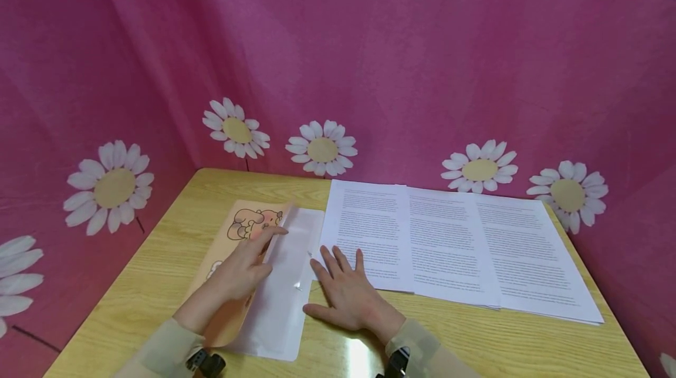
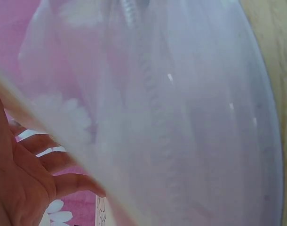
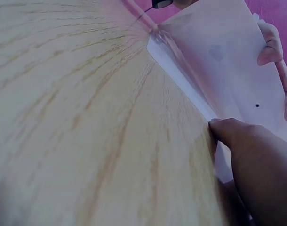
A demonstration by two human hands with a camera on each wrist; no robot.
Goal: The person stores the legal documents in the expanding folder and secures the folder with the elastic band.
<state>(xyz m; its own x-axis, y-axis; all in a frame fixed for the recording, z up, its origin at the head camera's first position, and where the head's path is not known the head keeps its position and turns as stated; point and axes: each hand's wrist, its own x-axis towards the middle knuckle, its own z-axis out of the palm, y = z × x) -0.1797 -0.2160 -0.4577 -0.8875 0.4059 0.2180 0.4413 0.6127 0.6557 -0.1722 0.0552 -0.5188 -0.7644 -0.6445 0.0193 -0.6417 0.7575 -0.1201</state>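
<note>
In the head view an orange plastic folder (image 1: pixel 248 252) with cartoon animals on its cover lies at left, the cover partly lifted over translucent white sleeves (image 1: pixel 285 301). My left hand (image 1: pixel 243 266) holds the lifted cover by its free edge, with fingertips at that edge. The left wrist view shows its fingers (image 2: pixel 63 162) partly behind the cover, before the broad translucent sleeve. My right hand (image 1: pixel 348 296) lies flat with spread fingers, between folder and printed sheets; its fingertips overlap the nearest sheet. In the right wrist view its thumb (image 3: pixel 233 129) is right at the folder's edge.
Three side-by-side piles of printed paper, left (image 1: pixel 369 231), middle (image 1: pixel 449 243) and right (image 1: pixel 533 260), cover the table's right part. The light wood table (image 1: pixel 142 284) ends against a pink curtain (image 1: pixel 380 73) with daisies. Black wrist devices sit at both cuffs.
</note>
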